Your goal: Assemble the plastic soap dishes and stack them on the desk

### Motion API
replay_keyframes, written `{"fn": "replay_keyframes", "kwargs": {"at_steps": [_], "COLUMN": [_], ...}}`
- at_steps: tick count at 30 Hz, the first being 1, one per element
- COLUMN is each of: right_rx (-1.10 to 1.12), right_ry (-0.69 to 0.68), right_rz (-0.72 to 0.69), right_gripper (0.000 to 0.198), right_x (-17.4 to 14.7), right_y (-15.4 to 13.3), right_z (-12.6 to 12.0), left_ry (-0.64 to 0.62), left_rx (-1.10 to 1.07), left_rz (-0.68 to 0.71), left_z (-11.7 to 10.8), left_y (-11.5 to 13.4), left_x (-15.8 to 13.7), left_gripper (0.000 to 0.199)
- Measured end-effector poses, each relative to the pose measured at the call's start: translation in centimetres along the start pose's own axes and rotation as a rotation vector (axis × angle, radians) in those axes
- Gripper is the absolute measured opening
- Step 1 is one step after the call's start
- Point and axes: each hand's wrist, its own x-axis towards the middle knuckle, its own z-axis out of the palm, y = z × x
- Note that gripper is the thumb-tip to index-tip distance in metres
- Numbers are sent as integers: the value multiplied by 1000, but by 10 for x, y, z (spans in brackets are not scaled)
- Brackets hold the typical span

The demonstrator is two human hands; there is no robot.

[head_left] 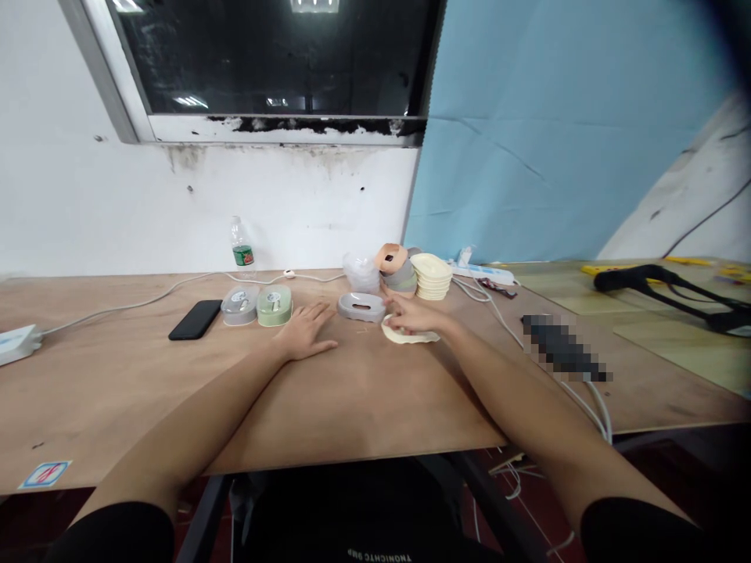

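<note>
My left hand [305, 332] lies flat on the wooden table, palm down with fingers spread, holding nothing. Just beyond it to the right is a grey oval piece [362, 306] with a slot in its top. My right hand [411, 315] is over a thin cream oval piece [414, 338], its index finger reaching toward the grey piece and the other fingers bent down at the cream one. Whether those fingertips press on it is too small to tell. Left of my left hand stand a green oval case [274, 305] and a grey oval case [240, 306], both with clear tops.
Behind my right hand are stacked cream pieces [432, 276], a pile of peach, grey and green pieces [397, 270] and clear plastic pieces [360, 270]. A black phone [195, 320], a plastic bottle [241, 244], a power strip [484, 273] and white cables [498, 313] lie around.
</note>
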Motion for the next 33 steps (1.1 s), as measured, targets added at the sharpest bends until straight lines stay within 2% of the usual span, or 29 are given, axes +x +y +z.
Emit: {"fn": "replay_keyframes", "kwargs": {"at_steps": [2,3,5,7,8,10,13,15,17,19,22,25,27,29,31,33], "right_rx": [221,293,303,156,58,-114,-237,-243,-210,-154,-57,6,-17,-81,-154,-213], "right_ry": [-109,-96,112,309,355,345,234,193,203,251,366,450,412,286,123,9], "right_rz": [39,50,24,-57,-112,-200,-211,-187,-167,-149,-147,-205,-298,-422,-533,-589], "right_gripper": [36,33,28,27,28,34,44,46,40,33,32,34,34,33,34,34], "right_x": [2,3,7,9,9,8,7,8,12,15,16,9,1,-7,-12,-14], "right_y": [-10,-13,-16,-14,-12,-10,-5,0,5,9,6,-8,-20,-32,-40,-45], "right_z": [11,17,27,34,36,40,45,47,49,49,48,45,42,41,40,42], "left_ry": [-30,-37,-46,-47,-50,-81,-127,-107,-63,-26,66,224,336,391,322,149], "left_rx": [-36,-48,-73,-108,-130,-176,-215,-225,-211,-174,-145,-181,-206,-212,-210,-213], "left_rz": [-4,-15,-13,44,91,178,223,165,75,-24,-195,-270,-233,-137,-32,42], "left_z": [-1,-2,-5,-7,-7,-6,-3,-2,-2,0,5,9,10,7,3,-1], "left_y": [0,-1,-1,4,9,22,38,38,28,13,-6,-14,-14,-12,-8,-2], "left_x": [0,-1,-3,-5,-5,-5,-2,-1,-1,-3,-5,-5,-5,-5,-6,-6], "left_gripper": [83,86,89,87,86,82,75,79,84,78,73,74,78,83,83,79]}}
